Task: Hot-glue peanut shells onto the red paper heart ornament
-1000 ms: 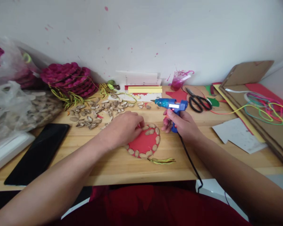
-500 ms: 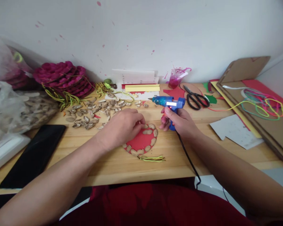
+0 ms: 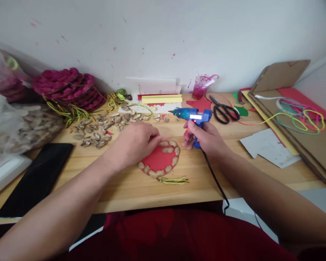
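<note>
On the table lies a red paper disc [image 3: 156, 159], edged with peanut shells [image 3: 175, 161] and with a yellow-green yarn tassel [image 3: 175, 179] at its near side. My left hand [image 3: 138, 142] rests over the disc's upper left edge, its fingers bent together and pressing down there. Whatever is under those fingertips is hidden. To the right, my right hand [image 3: 206, 139] grips a blue glue gun [image 3: 198, 117] above the table, nozzle pointing left, its black cord trailing off the front edge. One peanut shell [image 3: 167, 149] sits inside the ring.
Loose shell halves [image 3: 97, 131] lie behind my left forearm. A bag of peanuts [image 3: 40, 123], a black tablet-like slab [image 3: 36, 177] and stacked magenta pieces [image 3: 69, 88] are left. Scissors [image 3: 224, 110], a stained cup [image 3: 201, 87] and cardboard [image 3: 282, 78] with coloured cord stand back right.
The left fingers have flattened lower onto the disc's edge. My right hand keeps the glue gun in nearly the same spot. The whole view has shifted slightly.
</note>
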The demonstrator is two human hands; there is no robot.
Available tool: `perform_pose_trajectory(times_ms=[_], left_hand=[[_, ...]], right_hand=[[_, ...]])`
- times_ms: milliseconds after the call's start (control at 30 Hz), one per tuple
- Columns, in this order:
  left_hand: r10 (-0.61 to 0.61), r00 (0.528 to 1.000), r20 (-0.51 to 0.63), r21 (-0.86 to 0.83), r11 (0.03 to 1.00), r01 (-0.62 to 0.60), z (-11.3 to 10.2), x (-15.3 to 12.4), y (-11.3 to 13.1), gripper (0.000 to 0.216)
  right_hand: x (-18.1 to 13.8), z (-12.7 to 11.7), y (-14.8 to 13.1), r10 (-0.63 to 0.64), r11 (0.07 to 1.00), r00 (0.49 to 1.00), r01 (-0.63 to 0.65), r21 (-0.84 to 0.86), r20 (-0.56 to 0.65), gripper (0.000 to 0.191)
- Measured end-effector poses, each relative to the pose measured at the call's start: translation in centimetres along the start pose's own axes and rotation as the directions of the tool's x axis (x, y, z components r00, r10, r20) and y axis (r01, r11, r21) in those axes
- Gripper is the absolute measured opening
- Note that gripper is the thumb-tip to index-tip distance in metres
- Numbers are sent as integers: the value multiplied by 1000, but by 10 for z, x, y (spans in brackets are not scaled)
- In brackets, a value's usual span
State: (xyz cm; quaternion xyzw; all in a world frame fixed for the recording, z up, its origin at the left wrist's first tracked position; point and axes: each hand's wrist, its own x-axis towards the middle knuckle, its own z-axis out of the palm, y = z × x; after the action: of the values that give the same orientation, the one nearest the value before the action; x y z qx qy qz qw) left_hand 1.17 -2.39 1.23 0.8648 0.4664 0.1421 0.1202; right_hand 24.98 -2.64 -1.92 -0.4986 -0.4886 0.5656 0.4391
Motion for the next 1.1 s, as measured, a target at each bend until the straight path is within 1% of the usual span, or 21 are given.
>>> perform_pose_trajectory(times_ms=[67, 100, 167, 233, 267, 367, 433, 533, 667, 800, 933, 1100], left_hand=[[-59, 997, -42, -31, 998, 58, -4, 0, -5, 28], [-90, 993, -78, -58, 995, 85, -6, 1, -7, 26], [-148, 977, -155, -103, 986, 133, -9, 1, -11, 28], [-179, 967, -179, -111, 981, 161, -12, 1, -12, 28], [-181, 969, -167, -99, 981, 166, -14, 1, -12, 26], [-175, 981, -86, -44, 984, 171, -16, 2, -8, 40], [-161, 986, -51, -27, 987, 159, -16, 2, -6, 43], [-115, 992, -44, -46, 992, 113, -13, 2, -8, 33], [-86, 995, -45, -104, 991, 81, -8, 2, -11, 23], [-6, 1000, 1, -157, 988, 6, -2, -1, -1, 19], [72, 996, 44, -140, 988, -65, 8, -5, 15, 18], [66, 994, 92, -76, 995, -59, 18, -5, 22, 19]], right_hand=[[0, 0, 0, 0, 1000, 1000, 0, -1, 5, 61], [0, 0, 0, 0, 1000, 1000, 0, 2, 3, 61], [-1, 0, -1, 4, 1000, 1000, -4, 7, -4, 61], [-1, 0, -2, 5, 1000, 1000, -4, 9, -12, 62], [-1, 0, -2, 3, 1000, 1000, -3, 8, -16, 62], [-1, 0, -2, -2, 1000, 1000, 2, 5, -20, 60], [-1, 0, -1, -2, 1000, 1000, 3, 5, -16, 59], [-2, 0, -1, 8, 1000, 1000, -7, 5, -4, 58], [-2, 0, -1, 12, 1000, 1000, -12, -8, 4, 57], [-3, 0, -1, 19, 1000, 1000, -18, -7, 14, 58], [-2, 0, -2, 17, 1000, 1000, -17, -15, 23, 58], [-1, -1, 0, 2, 1000, 999, -1, -20, 35, 59]])
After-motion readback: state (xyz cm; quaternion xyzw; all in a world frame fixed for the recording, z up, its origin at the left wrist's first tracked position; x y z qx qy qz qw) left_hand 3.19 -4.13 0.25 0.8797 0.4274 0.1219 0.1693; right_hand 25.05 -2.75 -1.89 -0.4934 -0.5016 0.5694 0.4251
